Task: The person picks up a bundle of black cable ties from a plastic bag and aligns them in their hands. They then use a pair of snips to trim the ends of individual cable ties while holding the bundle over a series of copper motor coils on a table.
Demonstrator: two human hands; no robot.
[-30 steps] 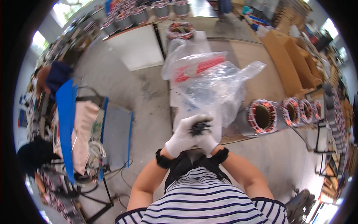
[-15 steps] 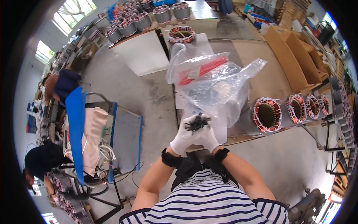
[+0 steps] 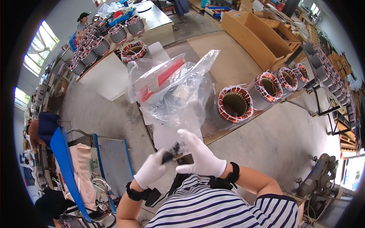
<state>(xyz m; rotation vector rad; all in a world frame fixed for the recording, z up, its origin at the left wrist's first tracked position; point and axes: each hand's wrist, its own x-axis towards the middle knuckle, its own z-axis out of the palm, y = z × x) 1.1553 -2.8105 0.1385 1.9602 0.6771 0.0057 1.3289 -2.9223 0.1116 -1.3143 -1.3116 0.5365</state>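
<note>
My left hand (image 3: 149,170), in a white glove, is closed around a bunch of short thin black pieces (image 3: 171,153); motion blur hides their exact kind. Facing it, my gloved right hand (image 3: 204,159) is open, thumb and fingers apart, with nothing in it. Both hands are above the near edge of a table, over a white sheet (image 3: 161,137). Beyond them on the sheet lies a crumpled clear plastic bag (image 3: 186,104). A clear packet of long red strips (image 3: 165,79) rests on top of it.
Wound motor stators (image 3: 235,104) line the table's right side, and another stator (image 3: 133,51) stands at its far end. Behind is a long brown open box (image 3: 258,38). To the left stands a cart with a blue panel (image 3: 70,171). A grey machine (image 3: 317,176) is at right.
My hands have separated; the left keeps the black bunch, while the right has come away and opened. The view has turned, so the table and stators appear shifted left.
</note>
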